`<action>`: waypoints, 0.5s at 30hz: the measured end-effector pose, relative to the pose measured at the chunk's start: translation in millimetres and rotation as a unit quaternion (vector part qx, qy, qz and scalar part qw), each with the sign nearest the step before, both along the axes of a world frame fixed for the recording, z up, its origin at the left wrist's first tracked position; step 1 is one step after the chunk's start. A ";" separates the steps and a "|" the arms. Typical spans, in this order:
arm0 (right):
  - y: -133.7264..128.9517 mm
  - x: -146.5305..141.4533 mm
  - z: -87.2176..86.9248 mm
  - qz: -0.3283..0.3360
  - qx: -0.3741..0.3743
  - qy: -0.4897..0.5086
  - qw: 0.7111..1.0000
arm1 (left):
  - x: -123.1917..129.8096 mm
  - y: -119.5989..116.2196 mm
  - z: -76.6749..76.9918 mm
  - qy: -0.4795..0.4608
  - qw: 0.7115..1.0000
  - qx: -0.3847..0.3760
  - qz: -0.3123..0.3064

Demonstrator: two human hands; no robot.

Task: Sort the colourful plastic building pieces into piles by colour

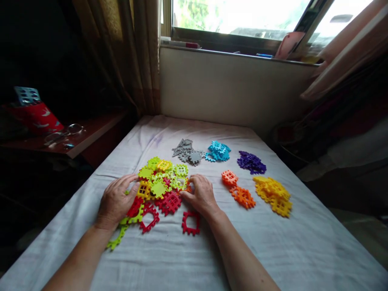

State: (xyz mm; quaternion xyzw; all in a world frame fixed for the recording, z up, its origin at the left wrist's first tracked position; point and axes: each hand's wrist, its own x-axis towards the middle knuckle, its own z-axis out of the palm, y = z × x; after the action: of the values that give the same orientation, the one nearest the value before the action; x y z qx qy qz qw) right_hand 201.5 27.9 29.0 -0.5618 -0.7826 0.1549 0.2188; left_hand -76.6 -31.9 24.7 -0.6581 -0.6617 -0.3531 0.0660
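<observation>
A mixed heap of flat toothed plastic building pieces (pixel 159 188), lime green, red and yellow, lies on the cloth between my hands. My left hand (pixel 117 202) rests at the heap's left side, fingers stretched out and thumb apart, touching its edge. At the right side, my right hand (pixel 200 194) has its thumb and index finger closed around an orange piece (pixel 188 187), mostly hidden by the fingers. Close to my right wrist lies a red square frame piece (pixel 190 223). Lime green pieces (pixel 117 238) stick out below my left hand.
Separate piles lie beyond and to the right: grey (pixel 186 151), light blue (pixel 218 151), purple (pixel 251 162), orange (pixel 242 197) and yellow (pixel 274 194). A pale cloth (pixel 157 258) covers the surface. Eyeglasses (pixel 65 133) and a red container (pixel 36 117) sit on a side table.
</observation>
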 end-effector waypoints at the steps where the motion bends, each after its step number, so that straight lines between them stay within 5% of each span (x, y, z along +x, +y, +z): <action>1: 0.8 1.8 5.4 -0.011 -0.016 -0.015 1.000 | -3.8 0.2 -0.8 -0.016 1.000 -0.004 0.008; 7: 5.2 36.6 45.7 -0.044 -0.092 -0.087 0.991 | -11.8 0.3 -8.1 -0.092 0.994 -0.042 0.037; 15: 12.2 140.9 67.1 -0.174 -0.146 0.024 0.973 | -20.3 4.5 -20.4 -0.079 0.994 -0.072 -0.001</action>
State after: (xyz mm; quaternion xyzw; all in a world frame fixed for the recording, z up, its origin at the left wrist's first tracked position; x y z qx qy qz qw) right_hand 342.4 40.1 96.1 -0.7115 -0.6360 0.2409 0.1768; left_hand -96.8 -27.4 4.3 -0.6322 -0.6875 -0.3556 -0.0341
